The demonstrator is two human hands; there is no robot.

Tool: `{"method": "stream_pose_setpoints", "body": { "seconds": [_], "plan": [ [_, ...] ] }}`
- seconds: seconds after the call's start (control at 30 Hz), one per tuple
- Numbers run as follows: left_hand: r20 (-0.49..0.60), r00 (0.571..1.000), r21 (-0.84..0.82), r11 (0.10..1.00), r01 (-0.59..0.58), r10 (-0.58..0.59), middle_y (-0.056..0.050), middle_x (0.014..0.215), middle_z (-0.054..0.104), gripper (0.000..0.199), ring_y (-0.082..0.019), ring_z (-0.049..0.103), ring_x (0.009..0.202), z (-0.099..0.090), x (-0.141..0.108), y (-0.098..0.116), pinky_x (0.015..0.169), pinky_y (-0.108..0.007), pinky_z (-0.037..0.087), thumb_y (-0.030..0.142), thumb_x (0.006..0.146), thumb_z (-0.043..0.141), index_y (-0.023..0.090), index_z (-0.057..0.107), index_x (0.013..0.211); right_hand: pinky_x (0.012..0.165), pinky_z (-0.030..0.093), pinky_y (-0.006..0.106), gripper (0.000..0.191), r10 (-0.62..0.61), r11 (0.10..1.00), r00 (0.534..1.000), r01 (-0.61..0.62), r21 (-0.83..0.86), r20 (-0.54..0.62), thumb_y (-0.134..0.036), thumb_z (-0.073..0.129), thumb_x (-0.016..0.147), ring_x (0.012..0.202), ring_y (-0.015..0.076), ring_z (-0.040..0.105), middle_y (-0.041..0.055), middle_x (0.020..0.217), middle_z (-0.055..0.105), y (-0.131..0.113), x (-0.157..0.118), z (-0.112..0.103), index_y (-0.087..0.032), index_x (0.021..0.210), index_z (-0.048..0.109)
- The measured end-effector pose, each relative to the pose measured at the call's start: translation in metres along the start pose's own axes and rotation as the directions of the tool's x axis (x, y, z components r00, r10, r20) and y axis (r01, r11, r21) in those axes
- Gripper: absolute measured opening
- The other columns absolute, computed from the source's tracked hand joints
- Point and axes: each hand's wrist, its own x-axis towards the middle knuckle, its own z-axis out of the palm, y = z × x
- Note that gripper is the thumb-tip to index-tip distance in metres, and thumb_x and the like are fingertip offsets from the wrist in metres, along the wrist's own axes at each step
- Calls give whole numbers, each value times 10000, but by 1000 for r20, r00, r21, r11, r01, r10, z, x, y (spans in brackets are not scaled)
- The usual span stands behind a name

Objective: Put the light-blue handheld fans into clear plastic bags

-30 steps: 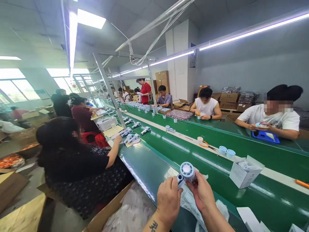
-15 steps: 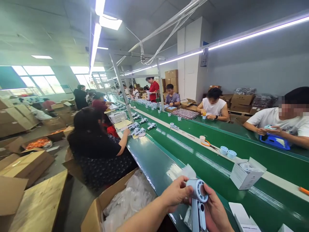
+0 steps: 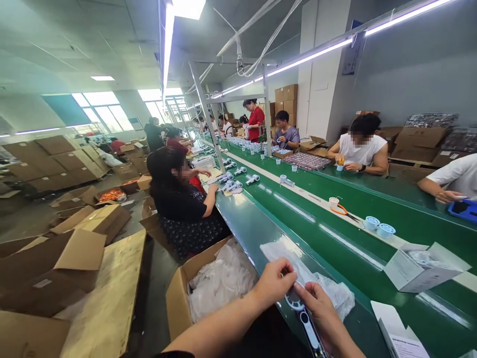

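A light-blue handheld fan (image 3: 309, 330) is tilted at the belt's near side, its round slotted head up and its handle toward me. My right hand (image 3: 322, 308) is closed around it, the thumb along the head. Just above the head, my left hand (image 3: 276, 281) makes a pinch close to the right thumb. Whatever is between those left fingertips is too small to make out. Clear plastic bags (image 3: 337, 294) lie on the table behind both hands.
An open white box (image 3: 413, 278) stands on the green belt (image 3: 350, 219), with a flattened white carton (image 3: 398, 330) nearer. Blue round parts (image 3: 385, 230) and orange-handled pliers (image 3: 345, 213) sit on the middle strip. A cardboard box of plastic bags (image 3: 179, 293) is at left. Co-workers sit along both sides.
The view has swung left. My left hand has gone from gripping the fan head to a pinch above it. The fan is lower and more tilted, and more of the plastic bags shows.
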Motion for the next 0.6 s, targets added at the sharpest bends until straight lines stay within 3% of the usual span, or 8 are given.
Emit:
{"method": "stream_pose_setpoints", "body": {
  "seconds": [0.07, 0.17, 0.23, 0.33, 0.47, 0.6],
  "plan": [
    [19, 987, 153, 975, -160, 159, 26, 689, 550, 41, -116, 482, 658, 2, -10, 1, 633, -245, 376, 205, 783, 573, 170, 587, 766, 510, 434, 211, 438, 37, 998, 999, -38, 56, 11, -438, 871, 610, 547, 114, 587, -43, 623, 664, 1, 1, 4, -203, 821, 567],
    [148, 931, 333, 869, -365, 335, -15, 773, 603, 112, -145, 531, 720, -4, -23, 1, 691, -266, 409, 211, 850, 500, 171, 604, 846, 587, 488, 239, 444, 86, 972, 990, -108, 209, 110, -427, 860, 631, 628, 136, 635, -28, 694, 695, -8, -2, -2, -201, 916, 607],
    [199, 912, 355, 841, -407, 358, -31, 800, 625, 141, -157, 550, 747, -9, -26, 2, 720, -275, 426, 216, 871, 475, 171, 609, 864, 730, 525, 271, 543, 96, 953, 981, -140, 269, 168, -368, 879, 615, 806, 173, 683, 1, 831, 734, -16, -7, -11, -203, 1060, 616],
    [179, 932, 313, 880, -358, 315, -30, 791, 634, 157, -158, 561, 743, -8, -21, 7, 731, -278, 440, 233, 888, 467, 179, 613, 866, 850, 520, 335, 714, 93, 947, 971, -154, 282, 218, -244, 891, 599, 937, 215, 693, 30, 952, 746, -20, -16, -21, -214, 1224, 548],
    [188, 929, 267, 893, -361, 320, -32, 772, 620, 136, -176, 561, 791, 4, -11, 14, 776, -297, 440, 221, 868, 490, 187, 616, 830, 750, 540, 321, 675, 45, 955, 995, -69, 289, 88, -235, 871, 628, 841, 214, 715, 13, 853, 744, -10, -22, -17, -211, 1201, 515],
    [261, 876, 259, 845, -468, 405, -47, 775, 616, 151, -191, 551, 822, 7, -9, 12, 796, -317, 437, 205, 879, 474, 190, 610, 814, 607, 521, 256, 661, -55, 967, 991, 82, 239, -118, -275, 890, 574, 657, 159, 687, -33, 750, 709, -5, -22, -9, -226, 1113, 510]
  ]
}}
